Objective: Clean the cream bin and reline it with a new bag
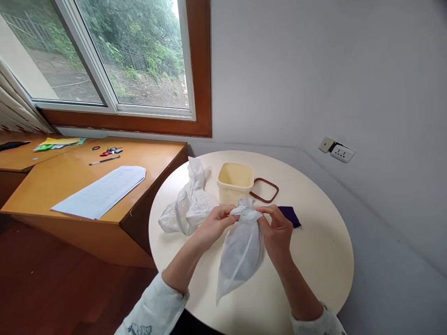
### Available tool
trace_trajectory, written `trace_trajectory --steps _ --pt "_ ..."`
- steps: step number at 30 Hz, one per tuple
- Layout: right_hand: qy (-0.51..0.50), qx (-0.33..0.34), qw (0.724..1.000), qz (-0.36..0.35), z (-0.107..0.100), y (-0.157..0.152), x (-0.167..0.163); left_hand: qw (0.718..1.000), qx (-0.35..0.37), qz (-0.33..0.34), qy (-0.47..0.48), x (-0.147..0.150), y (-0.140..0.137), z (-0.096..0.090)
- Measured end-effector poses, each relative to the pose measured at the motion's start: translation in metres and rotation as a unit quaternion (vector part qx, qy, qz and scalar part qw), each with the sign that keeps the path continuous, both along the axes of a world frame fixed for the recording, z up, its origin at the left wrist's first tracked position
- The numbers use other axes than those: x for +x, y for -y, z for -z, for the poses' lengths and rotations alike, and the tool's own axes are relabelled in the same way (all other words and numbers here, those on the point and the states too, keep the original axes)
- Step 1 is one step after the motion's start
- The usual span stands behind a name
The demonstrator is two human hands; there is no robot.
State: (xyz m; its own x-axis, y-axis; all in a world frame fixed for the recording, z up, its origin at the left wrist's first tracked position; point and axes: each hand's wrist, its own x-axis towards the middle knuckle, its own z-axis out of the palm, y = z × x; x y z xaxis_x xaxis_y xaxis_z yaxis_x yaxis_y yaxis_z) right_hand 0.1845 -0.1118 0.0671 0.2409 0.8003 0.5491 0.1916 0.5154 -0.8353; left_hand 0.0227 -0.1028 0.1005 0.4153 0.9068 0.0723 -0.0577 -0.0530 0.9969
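A white plastic bag [240, 256] hangs between my two hands over the round table, its neck twisted into a knot. My left hand [220, 221] pinches the knot from the left side. From the right, my right hand [277, 230] grips the other side of the knot between thumb and fingers. Something rounded shows faintly inside the bag, but I cannot make out what. Just behind the knot stands an open cream plastic container [234, 186]. A second, crumpled white plastic bag [190, 204] lies to the left of it.
On the round table [321, 260] are a brown rounded-square ring [275, 196] and a dark purple cloth [289, 215], partly behind my right hand. The wooden desk [157, 163] on the left bears papers [101, 193], a pen [104, 160] and keys [111, 151]. A wall closes the right side.
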Motion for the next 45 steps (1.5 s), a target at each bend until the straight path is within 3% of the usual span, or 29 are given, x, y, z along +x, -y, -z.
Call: trace_trajectory --steps 3,6,8,11,17,22,25,28,33,39,45 --pt "0.142 0.074 0.985 0.064 0.004 -0.003 0.003 0.996 -0.044 0.059 0.058 -0.003 0.001 0.002" --pt "0.257 0.153 0.947 0.116 0.008 -0.004 0.004 0.994 -0.052 0.055 0.084 -0.002 0.002 0.001" --pt "0.272 0.178 0.938 0.124 0.010 -0.004 0.004 0.996 -0.039 0.020 0.082 0.000 0.003 0.001" --pt "0.240 0.177 0.950 0.097 0.012 -0.003 0.003 0.995 -0.038 -0.032 0.088 0.004 0.003 0.002" --pt "0.105 0.109 0.988 0.005 0.017 0.000 -0.002 0.976 -0.080 -0.109 0.173 0.009 0.001 0.011" --pt "-0.067 -0.001 0.996 -0.055 0.022 -0.001 -0.006 0.960 -0.090 -0.102 0.243 0.009 0.000 0.014" --pt "-0.184 -0.104 0.974 -0.078 0.025 -0.001 -0.009 0.959 -0.095 -0.061 0.262 0.007 0.000 0.013" --pt "-0.226 -0.160 0.957 -0.089 0.029 -0.002 -0.009 0.966 -0.088 -0.028 0.241 0.003 0.001 0.011" --pt "-0.283 -0.180 0.936 -0.108 0.031 -0.004 -0.009 0.982 -0.054 -0.016 0.182 -0.005 0.002 0.006" --pt "-0.366 -0.188 0.903 -0.120 0.018 -0.005 -0.011 0.989 -0.046 -0.022 0.139 -0.014 0.002 0.000" --pt "-0.380 -0.233 0.875 -0.186 0.018 -0.008 -0.006 0.996 -0.015 -0.013 0.091 -0.018 0.004 -0.006"
